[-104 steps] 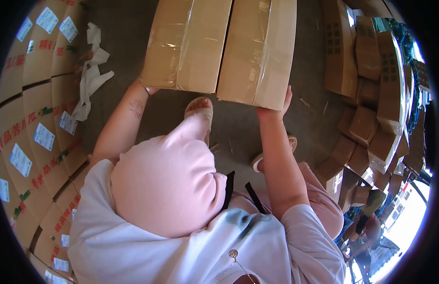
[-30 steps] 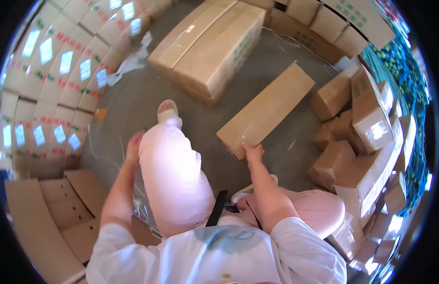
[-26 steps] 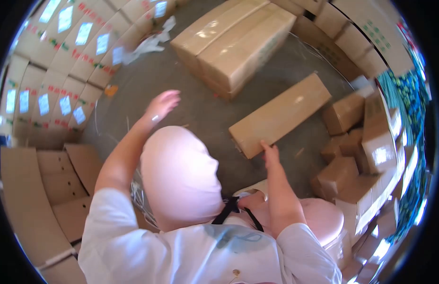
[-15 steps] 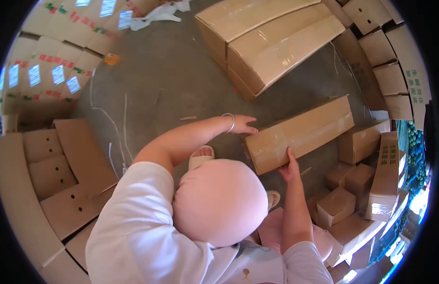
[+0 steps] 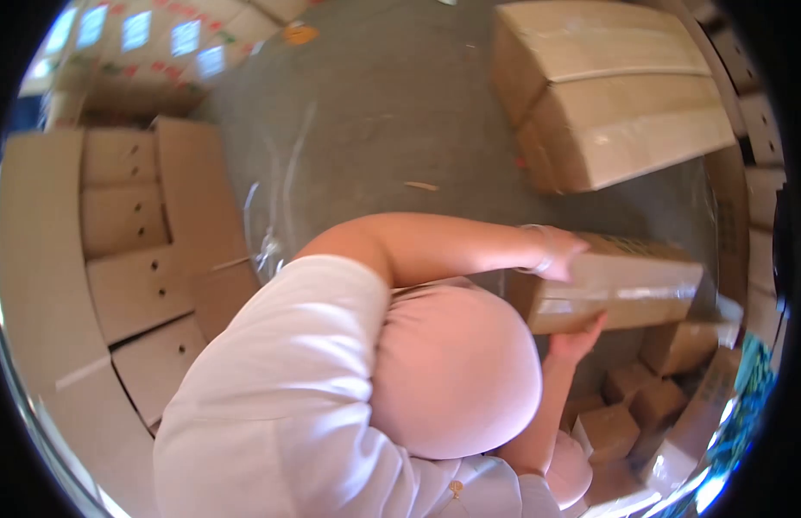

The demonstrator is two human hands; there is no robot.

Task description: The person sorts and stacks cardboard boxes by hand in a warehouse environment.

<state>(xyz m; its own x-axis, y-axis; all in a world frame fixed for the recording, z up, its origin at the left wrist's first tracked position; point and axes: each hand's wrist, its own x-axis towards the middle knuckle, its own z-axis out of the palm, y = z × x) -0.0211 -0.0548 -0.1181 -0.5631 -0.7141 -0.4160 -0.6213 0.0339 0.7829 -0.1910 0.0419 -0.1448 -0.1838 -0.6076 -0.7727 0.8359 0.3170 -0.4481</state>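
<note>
Long taped carton (image 5: 625, 283), right of centre, gripped near one end by left hand (image 5: 560, 255) at the upper edge and right hand (image 5: 578, 338) at the lower; below in view, small boxes (image 5: 658, 406); beyond, on floor (image 5: 392, 147), large cartons (image 5: 621, 116).

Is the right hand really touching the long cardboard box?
Touching. The head view shows the right hand at the lower edge of the long cardboard box, fingers meeting it with no gap.

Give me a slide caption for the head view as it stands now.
Left hand and right hand on a long taped carton, smaller cartons nearby.
</note>
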